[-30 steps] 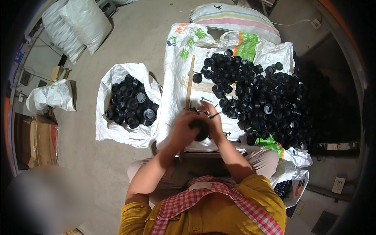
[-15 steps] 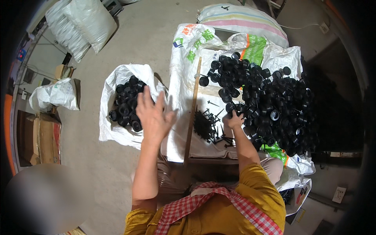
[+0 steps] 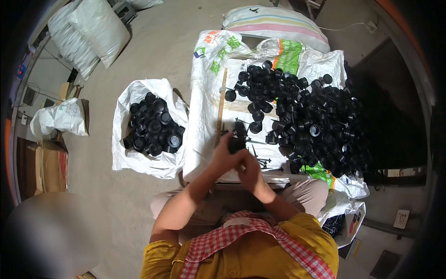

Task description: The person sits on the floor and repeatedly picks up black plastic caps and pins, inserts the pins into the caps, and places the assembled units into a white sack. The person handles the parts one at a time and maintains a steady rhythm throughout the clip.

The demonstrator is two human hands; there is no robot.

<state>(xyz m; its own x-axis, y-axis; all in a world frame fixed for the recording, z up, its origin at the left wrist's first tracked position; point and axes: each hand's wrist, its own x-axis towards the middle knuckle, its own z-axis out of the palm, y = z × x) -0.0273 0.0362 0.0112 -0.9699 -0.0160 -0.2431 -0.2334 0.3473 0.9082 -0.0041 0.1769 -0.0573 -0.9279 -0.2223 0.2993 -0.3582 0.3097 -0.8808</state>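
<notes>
Both my hands are together over the near left part of the sack-covered table. My left hand [image 3: 224, 157] is closed round a round black plastic cap [image 3: 237, 144], which shows partly above the fingers. Touching it from the right, my right hand [image 3: 251, 171] has its fingers curled in; what they pinch is hidden. Around and beneath the hands lie thin black plastic stems [image 3: 261, 162]. To the right spreads a big heap of black caps [image 3: 297, 111], several with stems sticking out. An open white woven sack [image 3: 121, 156] on the left holds more black caps [image 3: 153, 123].
A wooden strip [image 3: 222, 100] lies along the table's left side. White sacking [image 3: 197, 116] covers the tabletop. Beyond stands a full striped sack [image 3: 278, 28]. Full white bags [image 3: 100, 32] and a cardboard box [image 3: 52, 167] are at the left. Another open bag [image 3: 355, 223] sits at lower right.
My left hand has come from above the white sack, where it was open, to the table and now holds a cap. My right hand has moved left from the heap to meet it.
</notes>
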